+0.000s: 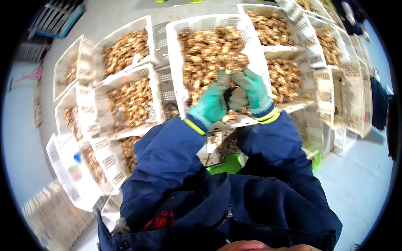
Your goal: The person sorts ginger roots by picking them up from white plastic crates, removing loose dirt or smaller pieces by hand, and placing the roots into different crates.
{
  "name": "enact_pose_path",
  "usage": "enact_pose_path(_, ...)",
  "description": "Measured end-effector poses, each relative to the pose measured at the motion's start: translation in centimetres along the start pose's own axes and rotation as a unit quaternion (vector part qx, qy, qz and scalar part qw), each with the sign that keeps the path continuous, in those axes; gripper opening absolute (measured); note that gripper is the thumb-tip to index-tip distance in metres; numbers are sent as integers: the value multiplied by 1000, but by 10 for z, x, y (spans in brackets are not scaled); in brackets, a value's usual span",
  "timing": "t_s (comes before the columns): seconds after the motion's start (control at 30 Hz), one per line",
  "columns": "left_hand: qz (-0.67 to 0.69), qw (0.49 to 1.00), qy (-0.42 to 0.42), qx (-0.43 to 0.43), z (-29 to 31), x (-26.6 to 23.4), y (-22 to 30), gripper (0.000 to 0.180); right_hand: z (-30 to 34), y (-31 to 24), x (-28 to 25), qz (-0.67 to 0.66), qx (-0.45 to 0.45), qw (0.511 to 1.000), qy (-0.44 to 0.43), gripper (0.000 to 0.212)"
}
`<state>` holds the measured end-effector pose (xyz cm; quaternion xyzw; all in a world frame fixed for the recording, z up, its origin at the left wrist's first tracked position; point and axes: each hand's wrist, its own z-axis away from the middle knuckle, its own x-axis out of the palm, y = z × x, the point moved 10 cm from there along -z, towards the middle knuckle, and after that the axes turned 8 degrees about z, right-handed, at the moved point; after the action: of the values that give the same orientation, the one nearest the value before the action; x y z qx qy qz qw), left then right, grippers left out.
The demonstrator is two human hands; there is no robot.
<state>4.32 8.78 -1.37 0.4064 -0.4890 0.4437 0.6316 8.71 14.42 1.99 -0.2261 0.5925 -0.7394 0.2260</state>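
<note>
Both my hands wear green gloves with dirt-darkened fingers and meet over the near part of a white plastic crate [173, 54] full of knobbly brown ginger [201, 50]. My left hand [211, 102] is closed, its fingertips against a ginger root [237, 62] at the top of the heap. Beside it, my right hand [254, 92] has curled fingers and also grips that root. Motion blur and the gloves hide part of the grip. A smaller ginger piece [229, 116] lies just below my hands at the crate's near rim.
White crates of ginger stand on the left [125, 90] and right [284, 79], with more stacked at far right [351, 92]. A bright green plastic thing [226, 164] is below the middle crate. Grey racks [52, 19] stand at upper left. Another person's dark clothing [379, 102] shows at right.
</note>
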Motion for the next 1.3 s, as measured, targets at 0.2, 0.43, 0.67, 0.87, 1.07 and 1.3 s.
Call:
enact_pose_path(0.2,18,994,86,71,8,-35,49,17,-12,40,-10,-21,40,999,-26,42)
enact_pose_path(0.43,-155,881,190,405,69,25,201,82,-20,20,-38,78,21,997,-7,45)
enact_pose_path(0.67,-338,932,131,-22,7,-10,16,47,-31,17,-116,140,-32,973,180,31)
enact_pose_path(0.87,-711,676,1,-192,26,-6,-57,50,-57,60,-87,621,75,776,85,36)
enact_pose_path(1.07,-739,665,41,-99,19,-2,-29,49,-111,139,-80,755,229,614,-33,60)
enact_pose_path(1.3,-752,649,49,-107,20,-2,-25,41,-118,136,-55,817,274,504,-65,43)
